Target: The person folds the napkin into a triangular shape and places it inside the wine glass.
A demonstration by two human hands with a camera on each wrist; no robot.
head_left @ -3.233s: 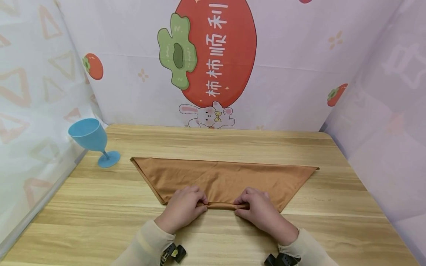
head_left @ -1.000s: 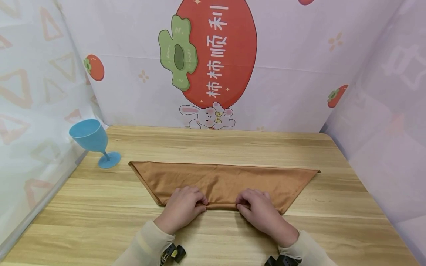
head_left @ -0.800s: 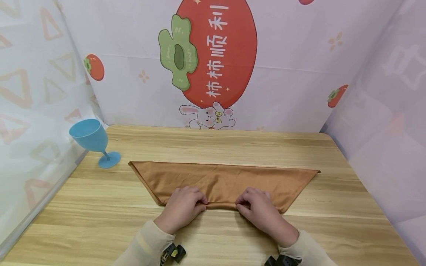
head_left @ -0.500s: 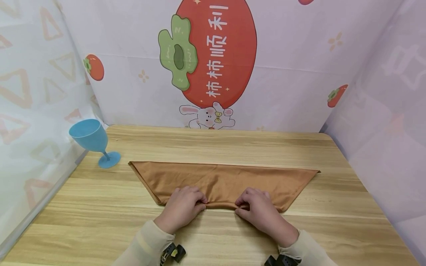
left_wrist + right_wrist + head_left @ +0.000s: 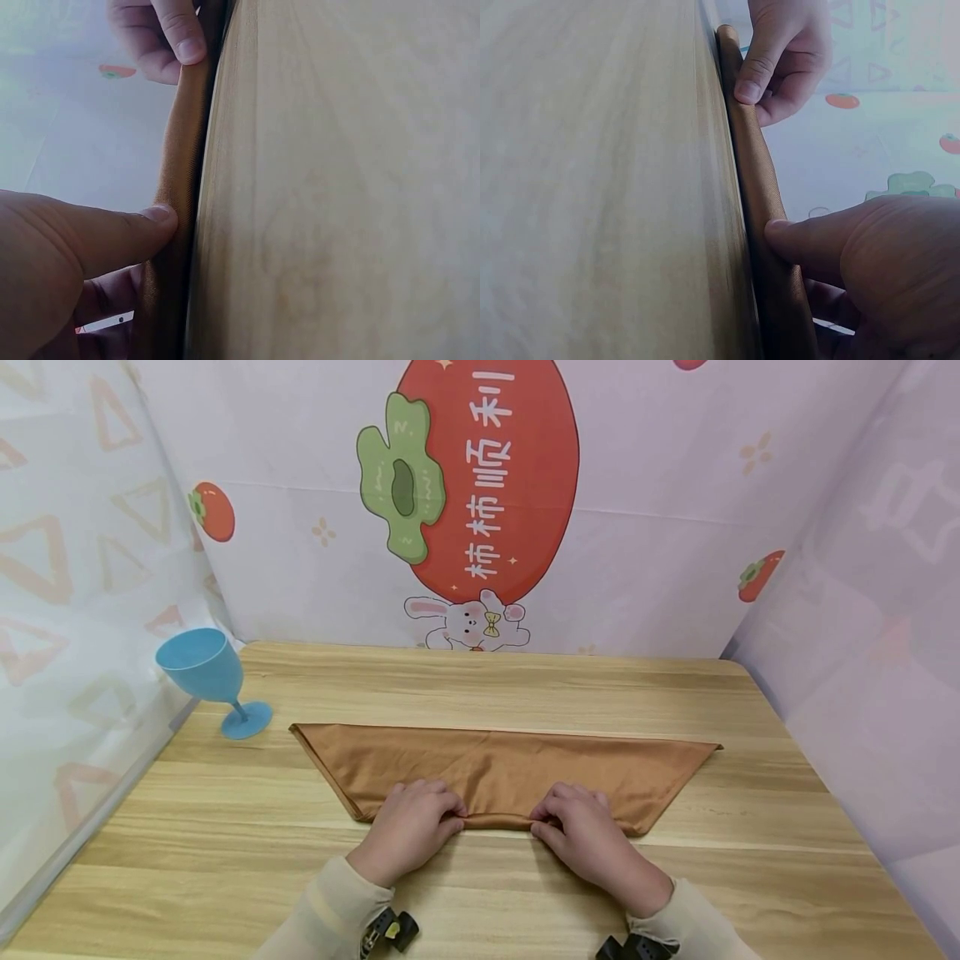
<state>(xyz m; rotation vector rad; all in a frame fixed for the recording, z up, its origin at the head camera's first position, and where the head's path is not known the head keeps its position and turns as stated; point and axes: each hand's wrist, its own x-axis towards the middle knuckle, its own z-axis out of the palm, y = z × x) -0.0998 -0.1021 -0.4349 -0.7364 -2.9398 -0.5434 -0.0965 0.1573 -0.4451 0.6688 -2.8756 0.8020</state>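
Note:
A brown satin-like cloth napkin (image 5: 510, 768) lies folded on the table as a wide trapezoid, its long edge at the back. Its near edge is rolled into a narrow tube. My left hand (image 5: 416, 827) pinches that roll left of the middle, thumb in front and fingers over the top. To the right, my right hand (image 5: 588, 835) pinches the same roll in the same way. Between both hands a short stretch of roll shows. In the left wrist view the thumb presses on the rolled edge (image 5: 176, 150); the right wrist view shows the roll (image 5: 754, 157) running along the tabletop.
A blue plastic goblet (image 5: 201, 668) stands at the table's back left, by the side curtain. The wooden table (image 5: 480, 689) is walled in by printed white cloth (image 5: 645, 460) at the back and sides. Each wrist wears a small black camera (image 5: 390, 931).
Compared with about three seconds ago, the napkin's back edge sits slightly nearer. Over the last second both hands stay in place, with small finger shifts of the right hand on the roll.

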